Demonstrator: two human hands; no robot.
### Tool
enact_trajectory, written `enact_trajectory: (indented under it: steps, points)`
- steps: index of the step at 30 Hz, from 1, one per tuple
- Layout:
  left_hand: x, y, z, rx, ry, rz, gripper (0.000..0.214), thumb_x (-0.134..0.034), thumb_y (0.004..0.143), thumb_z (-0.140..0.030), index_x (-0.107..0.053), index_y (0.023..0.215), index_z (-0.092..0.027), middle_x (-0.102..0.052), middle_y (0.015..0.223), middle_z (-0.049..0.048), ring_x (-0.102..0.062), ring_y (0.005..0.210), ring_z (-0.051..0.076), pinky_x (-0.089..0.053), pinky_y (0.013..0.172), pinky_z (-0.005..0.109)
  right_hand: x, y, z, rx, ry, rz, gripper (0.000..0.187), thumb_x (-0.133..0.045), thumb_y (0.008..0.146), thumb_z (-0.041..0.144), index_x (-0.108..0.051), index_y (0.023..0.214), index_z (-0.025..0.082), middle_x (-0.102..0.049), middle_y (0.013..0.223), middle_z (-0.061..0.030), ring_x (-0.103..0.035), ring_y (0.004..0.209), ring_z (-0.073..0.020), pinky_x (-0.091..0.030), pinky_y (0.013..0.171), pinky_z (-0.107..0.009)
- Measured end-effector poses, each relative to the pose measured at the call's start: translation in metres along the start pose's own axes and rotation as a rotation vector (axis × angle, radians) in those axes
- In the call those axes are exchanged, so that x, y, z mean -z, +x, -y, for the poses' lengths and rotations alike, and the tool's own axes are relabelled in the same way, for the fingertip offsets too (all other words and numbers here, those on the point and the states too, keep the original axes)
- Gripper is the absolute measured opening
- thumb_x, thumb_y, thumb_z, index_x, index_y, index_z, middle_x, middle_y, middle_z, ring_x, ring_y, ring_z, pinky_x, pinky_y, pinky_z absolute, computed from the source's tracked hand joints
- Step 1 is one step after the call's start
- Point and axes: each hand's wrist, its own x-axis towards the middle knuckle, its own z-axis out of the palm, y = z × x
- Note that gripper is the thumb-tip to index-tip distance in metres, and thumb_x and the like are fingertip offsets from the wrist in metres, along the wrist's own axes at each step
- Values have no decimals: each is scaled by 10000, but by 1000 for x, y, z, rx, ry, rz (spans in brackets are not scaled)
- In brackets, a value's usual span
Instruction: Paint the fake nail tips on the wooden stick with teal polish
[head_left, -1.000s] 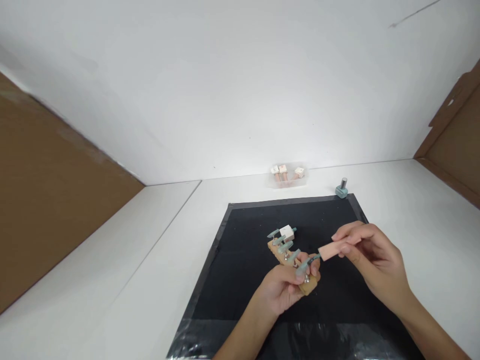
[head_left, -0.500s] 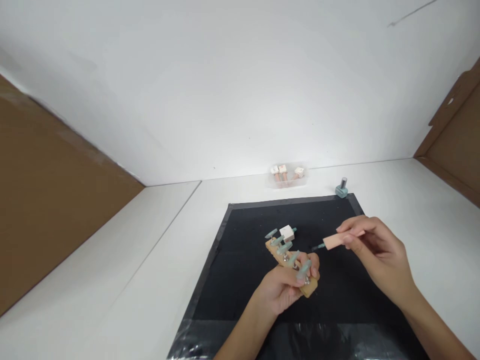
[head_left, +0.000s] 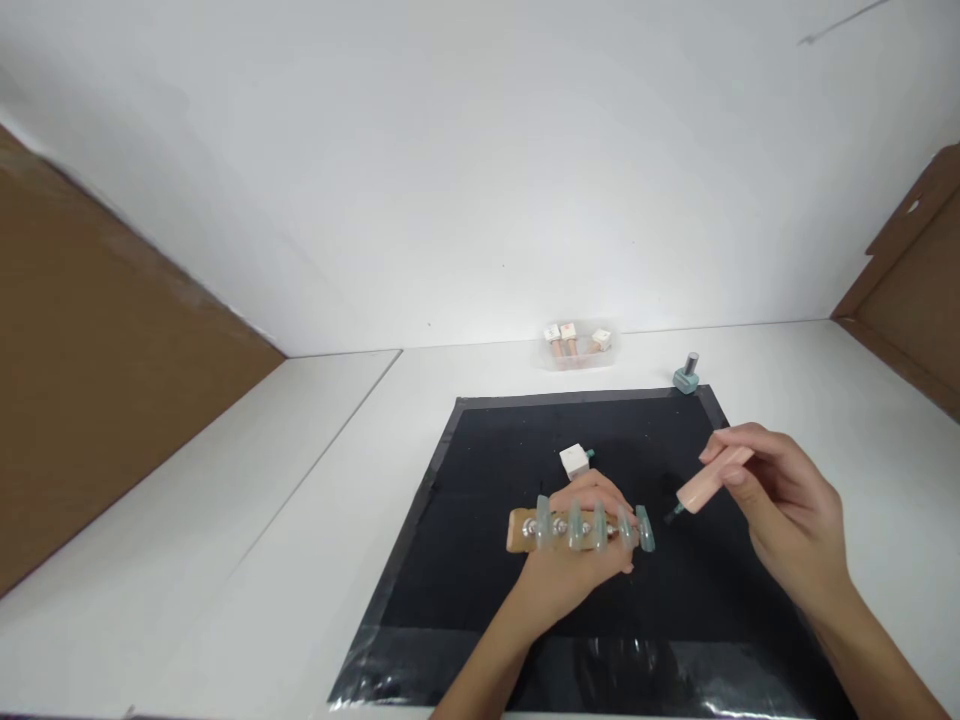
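Tan and probably wooden, a stiff-looking bar (head_left: 519, 531) is carrying five pale green nail tips (head_left: 575, 525) on metal stems above the black mat (head_left: 480, 470). The left hand (head_left: 574, 578) is holding it, fingers curled closed around the bar; I'd be gripping the wood alone too, since the thin, glossy tips are looking fragile and easily smudged. The right hand (head_left: 787, 510) is pinching a pink brush handle (head_left: 701, 488) between thumb and fingers, bristles pointing down, apart from the tips; it's probably weighing little, its smooth sides perhaps slippery. Beyond, a white block (head_left: 574, 460) is lying on the mat.
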Motion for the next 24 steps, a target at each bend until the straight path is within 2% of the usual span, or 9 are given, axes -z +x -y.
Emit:
enact_trajectory:
  steps: [2,5,10,14,18,24]
  points:
    - [-1,2,2,-99,91,-62,76,-605,597,-86,-575,582,-154,-588,754,11,-564,546,86,-474,483,207,-1,-1,1,104,-34,115,158,-557,904,235,-625,1040,278,-656,766,-14,-611,751,-168,-506,686,-299]
    - [0,4,5,-255,190,-116,114,-589,590,-55,-588,580,-169,-590,713,11,-574,591,114,-484,540,239,-3,0,1,210,-39,252,208,-524,911,166,-597,1077,269,-673,738,-15,-601,747,-184,-494,657,-319]
    - [3,4,6,-279,188,-66,148,-594,616,-44,-592,601,-191,-599,719,1,-571,608,122,-483,569,255,-7,3,1,282,-85,369,256,-511,889,95,-586,1078,249,-672,708,-15,-587,717,-187,-490,599,-310]
    - [3,4,5,-246,185,-51,161,-590,616,-29,-587,596,-189,-588,713,-3,-573,628,125,-478,596,256,-7,5,2,321,-153,388,258,-522,866,76,-597,1038,253,-664,757,-24,-594,704,-186,-498,604,-320]
    - [0,4,5,-283,182,-60,139,-588,605,-34,-588,602,-173,-574,706,2,-561,618,122,-467,593,256,-6,5,2,359,-211,376,256,-530,857,74,-593,1024,258,-661,776,-24,-594,690,-184,-496,605,-326]
    - [-1,3,9,-304,201,2,96,-617,636,-66,-602,639,-161,-563,728,11,-550,634,111,-451,592,233,-6,5,0,392,-259,370,236,-539,853,66,-586,999,244,-650,769,-23,-577,691,-179,-489,610,-320]
